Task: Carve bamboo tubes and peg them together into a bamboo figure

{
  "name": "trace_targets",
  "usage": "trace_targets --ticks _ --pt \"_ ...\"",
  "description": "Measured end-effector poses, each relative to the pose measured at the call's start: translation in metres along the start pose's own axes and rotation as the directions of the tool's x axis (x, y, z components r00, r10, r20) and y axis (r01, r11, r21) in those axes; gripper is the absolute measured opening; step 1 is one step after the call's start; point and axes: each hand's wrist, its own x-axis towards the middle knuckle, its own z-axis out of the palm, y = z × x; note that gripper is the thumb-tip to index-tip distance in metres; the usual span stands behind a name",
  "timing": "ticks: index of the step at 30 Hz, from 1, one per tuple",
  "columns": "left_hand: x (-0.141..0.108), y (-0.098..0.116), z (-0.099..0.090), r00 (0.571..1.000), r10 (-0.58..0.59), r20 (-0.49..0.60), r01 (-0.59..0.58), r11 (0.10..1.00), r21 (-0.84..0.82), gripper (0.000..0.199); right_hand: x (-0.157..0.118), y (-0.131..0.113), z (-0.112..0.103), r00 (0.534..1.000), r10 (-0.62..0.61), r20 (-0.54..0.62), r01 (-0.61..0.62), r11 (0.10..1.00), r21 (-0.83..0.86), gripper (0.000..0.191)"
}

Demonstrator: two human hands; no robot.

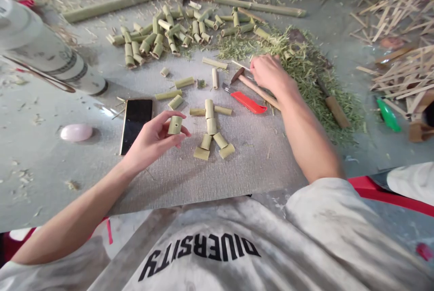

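Observation:
My left hand point(158, 133) pinches a short bamboo tube point(175, 125) with a small dark hole in its side. My right hand point(269, 72) is closed at the end of a thin pale stick point(240, 65), beside the bamboo shavings; its fingertips are partly hidden. Just below that hand lie a hammer point(256, 87) and a red utility knife point(249, 102). Between my hands, bamboo pieces form a figure with a body point(211, 126), two arms and two legs. A few loose bamboo pieces point(184, 82) lie above it.
A heap of cut bamboo tubes point(158, 38) and long poles point(125, 2) lie at the back. Green shavings point(315, 83) with a wooden-handled tool point(335, 110) cover the right. A phone point(135, 124), a pink oval object point(76, 133) and a white cylinder point(50, 51) stand left; wooden sticks point(403, 69) pile far right.

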Motion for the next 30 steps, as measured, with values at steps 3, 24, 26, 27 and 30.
trace_targets --ticks 3,24,26,27,30 --pt "-0.001 0.000 0.000 0.999 0.016 -0.028 -0.013 0.996 0.086 0.044 -0.007 -0.005 -0.015 0.997 0.077 -0.030 -0.073 0.990 0.122 0.019" --pt "0.005 -0.018 -0.001 0.924 0.322 0.208 -0.361 0.550 0.753 0.017 -0.081 -0.158 -0.055 0.901 -0.433 0.003 0.041 0.092 0.995 0.025" --pt "0.006 -0.018 -0.002 0.925 0.323 0.200 -0.355 0.549 0.757 0.018 -0.082 -0.161 -0.052 0.901 -0.433 0.017 0.038 0.120 0.992 0.024" --pt "0.006 -0.018 -0.003 0.926 0.325 0.191 -0.349 0.550 0.759 0.019 -0.083 -0.163 -0.051 0.901 -0.432 0.028 0.034 0.135 0.990 0.024" --pt "0.006 -0.017 -0.003 0.927 0.340 0.160 -0.334 0.550 0.766 0.020 -0.086 -0.168 -0.047 0.898 -0.436 0.056 0.030 0.188 0.982 0.023"
